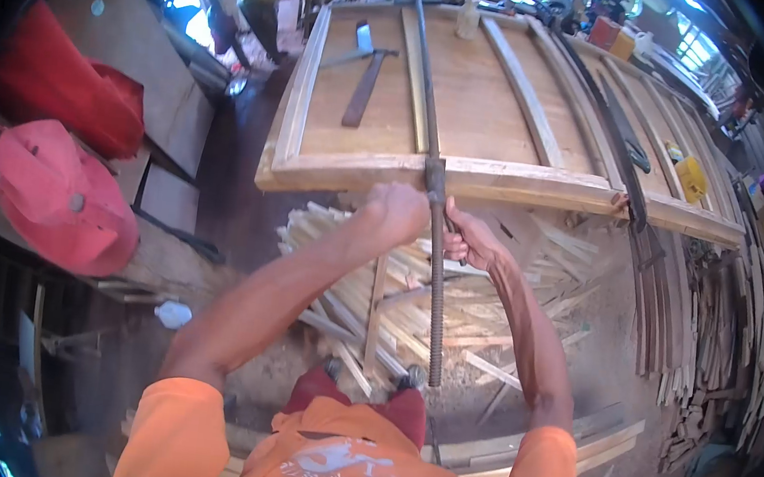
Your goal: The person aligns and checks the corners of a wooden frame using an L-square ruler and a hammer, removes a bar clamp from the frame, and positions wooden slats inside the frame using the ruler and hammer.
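Threaded rod blocks crossing in front of the frame

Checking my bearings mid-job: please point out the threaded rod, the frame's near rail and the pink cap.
Threaded rod (pixel 436 295), head view: middle of its exposed thread.
Near rail (pixel 518 187), head view: stretch right of the rod.
Pink cap (pixel 62 196), head view: its crown.

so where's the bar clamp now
In the head view, at centre: the bar clamp lies across the wooden frame, its threaded screw between left hand and right hand.

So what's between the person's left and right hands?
The threaded clamp screw runs between the left hand and right hand, as the head view shows.
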`<state>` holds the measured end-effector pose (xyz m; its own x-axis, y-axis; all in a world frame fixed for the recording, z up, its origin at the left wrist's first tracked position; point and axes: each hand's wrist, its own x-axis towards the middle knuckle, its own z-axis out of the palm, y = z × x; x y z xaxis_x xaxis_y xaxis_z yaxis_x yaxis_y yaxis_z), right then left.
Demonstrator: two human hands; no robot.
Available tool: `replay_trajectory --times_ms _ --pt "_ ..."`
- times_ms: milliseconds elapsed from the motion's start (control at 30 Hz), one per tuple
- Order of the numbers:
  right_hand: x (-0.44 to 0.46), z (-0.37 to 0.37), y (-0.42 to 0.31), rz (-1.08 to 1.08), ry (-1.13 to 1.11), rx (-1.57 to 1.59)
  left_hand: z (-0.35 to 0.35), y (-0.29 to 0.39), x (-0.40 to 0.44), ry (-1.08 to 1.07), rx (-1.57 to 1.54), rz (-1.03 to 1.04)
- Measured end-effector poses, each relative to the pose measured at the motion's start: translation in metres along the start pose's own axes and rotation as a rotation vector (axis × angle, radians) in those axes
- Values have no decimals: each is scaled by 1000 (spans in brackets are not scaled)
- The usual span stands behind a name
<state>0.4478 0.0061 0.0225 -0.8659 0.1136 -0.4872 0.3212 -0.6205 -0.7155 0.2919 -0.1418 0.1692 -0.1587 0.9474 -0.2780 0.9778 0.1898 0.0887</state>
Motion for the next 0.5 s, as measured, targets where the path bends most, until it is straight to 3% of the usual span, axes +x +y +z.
replay_trajectory --times_ms 133,200,267,333,367,400,467,500 --pt "7 2 -8 -36 -146 122 33 -6 27 165 -61 -66" --pt "-2 9 -9 0 -21 12 45 -9 24 294 -131 -2" --pt "-6 2 -27 44 -85 -107 97 -29 26 365 -323 60" --pt "-24 26 -68 145 119 -595 116 -30 27 385 -566 -99" --pt "-31 45 -78 125 314 -909 110 -25 21 305 -664 -78" --pt "-35 64 -74 151 325 -892 129 -16 22 278 -680 -69" --pt "-32 96 -93 66 379 -1179 177 -1 61 184 -1248 -52" --pt "-52 128 -105 76 388 -1172 227 32 78 577 -1235 239"
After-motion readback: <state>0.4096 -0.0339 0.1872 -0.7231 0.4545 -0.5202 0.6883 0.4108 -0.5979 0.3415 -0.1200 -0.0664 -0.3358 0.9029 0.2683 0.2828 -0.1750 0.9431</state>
